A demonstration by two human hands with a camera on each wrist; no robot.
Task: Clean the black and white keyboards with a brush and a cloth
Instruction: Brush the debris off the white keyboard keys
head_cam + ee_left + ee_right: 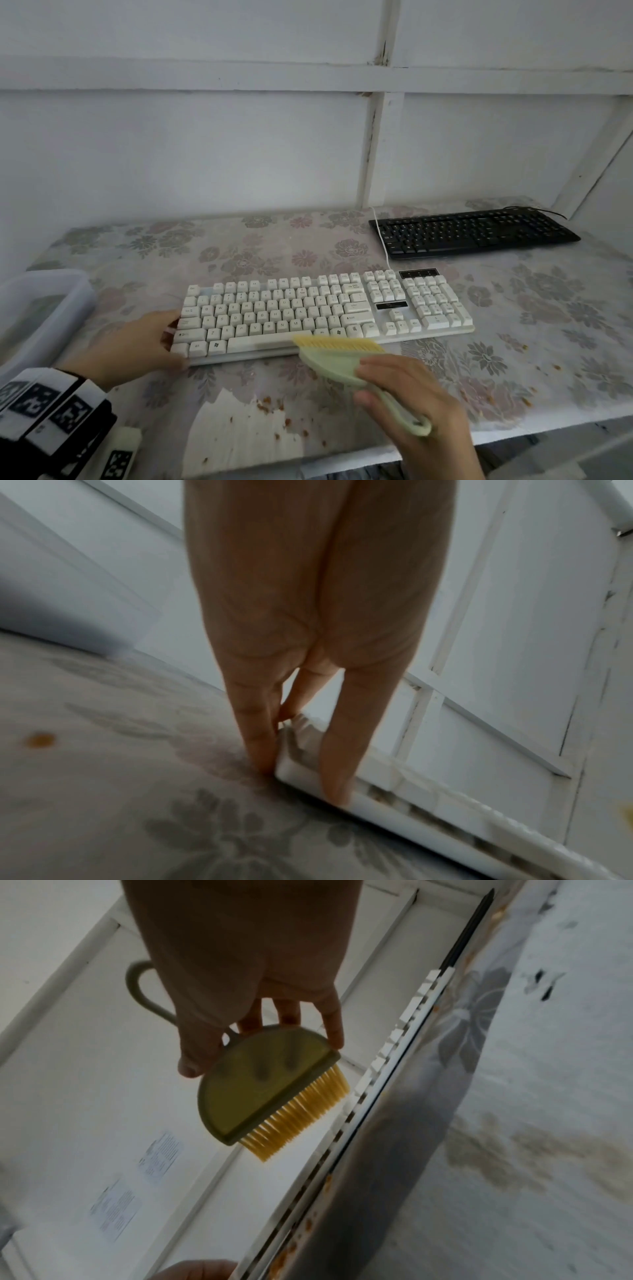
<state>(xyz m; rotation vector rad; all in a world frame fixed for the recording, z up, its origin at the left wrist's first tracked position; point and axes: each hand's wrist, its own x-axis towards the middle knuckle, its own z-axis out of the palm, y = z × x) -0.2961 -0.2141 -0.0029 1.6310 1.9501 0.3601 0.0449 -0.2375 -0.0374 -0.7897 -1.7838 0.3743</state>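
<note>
The white keyboard (325, 308) lies across the middle of the table, and the black keyboard (472, 233) sits behind it at the back right. My left hand (174, 342) braces the white keyboard's left end with straight fingers, the thumb along its front corner. In the left wrist view the fingers (260, 739) press against that corner of the white keyboard (428, 799). My right hand (364, 382) grips a pale green brush (329, 359) by its handle. Its yellow bristles (301, 1115) reach the keyboard's front edge near the space bar. No cloth is in view.
A translucent plastic container (44, 308) stands at the left edge. The floral tablecloth (513, 342) has a torn patch (246, 425) with orange crumbs near the front edge. A white cable (380, 236) runs from the white keyboard toward the wall.
</note>
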